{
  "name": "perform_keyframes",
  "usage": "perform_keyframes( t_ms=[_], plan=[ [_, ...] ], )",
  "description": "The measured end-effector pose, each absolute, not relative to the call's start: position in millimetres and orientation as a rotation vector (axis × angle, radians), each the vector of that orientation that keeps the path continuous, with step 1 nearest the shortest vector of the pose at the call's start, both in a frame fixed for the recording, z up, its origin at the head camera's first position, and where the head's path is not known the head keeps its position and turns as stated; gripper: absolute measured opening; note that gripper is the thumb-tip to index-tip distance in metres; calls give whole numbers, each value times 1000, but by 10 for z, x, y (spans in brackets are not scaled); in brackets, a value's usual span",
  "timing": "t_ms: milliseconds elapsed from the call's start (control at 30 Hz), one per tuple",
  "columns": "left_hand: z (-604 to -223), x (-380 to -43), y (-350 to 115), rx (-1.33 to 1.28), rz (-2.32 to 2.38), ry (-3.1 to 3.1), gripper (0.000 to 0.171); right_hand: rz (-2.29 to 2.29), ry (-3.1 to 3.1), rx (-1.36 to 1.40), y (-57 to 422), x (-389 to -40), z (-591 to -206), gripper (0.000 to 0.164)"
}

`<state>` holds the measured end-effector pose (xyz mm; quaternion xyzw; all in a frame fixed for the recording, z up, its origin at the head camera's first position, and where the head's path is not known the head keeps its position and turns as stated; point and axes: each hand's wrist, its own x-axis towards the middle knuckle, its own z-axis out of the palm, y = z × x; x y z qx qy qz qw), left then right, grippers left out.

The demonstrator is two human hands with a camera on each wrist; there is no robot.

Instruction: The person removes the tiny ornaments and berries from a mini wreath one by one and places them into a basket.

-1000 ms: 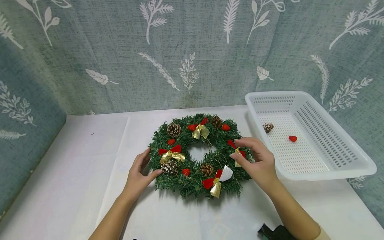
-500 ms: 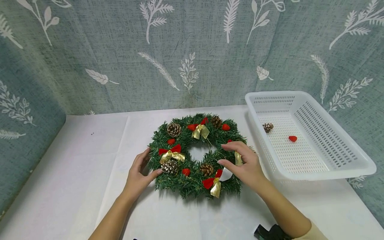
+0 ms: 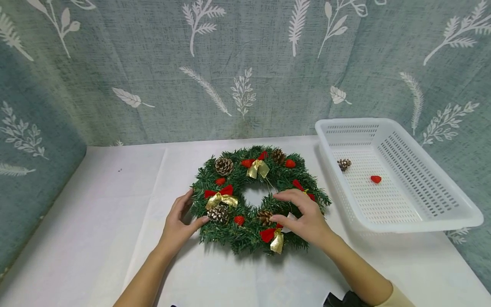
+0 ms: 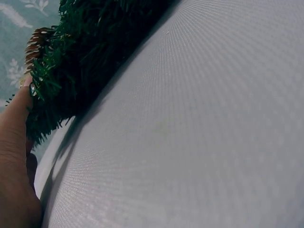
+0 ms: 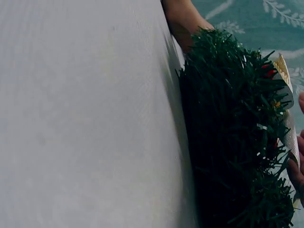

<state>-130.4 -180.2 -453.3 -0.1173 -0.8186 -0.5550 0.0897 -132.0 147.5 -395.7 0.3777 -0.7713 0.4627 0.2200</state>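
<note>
A green Christmas wreath [image 3: 245, 243] lies flat on the white-covered table, trimmed with pine cones, red berries and red-and-gold bows. My left hand [image 3: 178, 219] holds its left edge, the thumb beside a frosted pine cone [image 3: 218, 213]. In the left wrist view, that thumb [image 4: 16, 114] lies along the green needles. Over the lower right part, my right hand [image 3: 304, 219] is spread with thumb and forefinger apart, holding nothing. Its thumb tip is right by a brown pine cone [image 3: 264, 217], just above a red-and-gold bow [image 3: 274, 236]. The hand partly covers another bow [image 3: 303, 189].
To the right stands a white perforated plastic basket [image 3: 441, 224]. Inside it lie a small pine cone [image 3: 344, 164] and a red berry [image 3: 376, 179]. A green leaf-patterned curtain [image 3: 153, 64] hangs behind the table. A black object [image 3: 345, 299] shows by the right forearm.
My right hand has moved left and down from the right-side bow to near the brown pine cone, uncovering that bow's red part again. The left hand stays at the wreath's left edge.
</note>
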Motion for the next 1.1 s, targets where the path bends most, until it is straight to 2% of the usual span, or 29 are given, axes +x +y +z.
perform_keyframes(
  t_ms=[567, 1100],
  plan=[
    [-4539, -1311, -1809, -371, -1645, -2429, 82, 1135, -2378, 987, 1412, -1299, -4058, 45],
    [-4535, -1308, -1815, -357, -1653, -2443, 82, 1237, -2589, 882, 1374, -1276, -4081, 42]
  ],
)
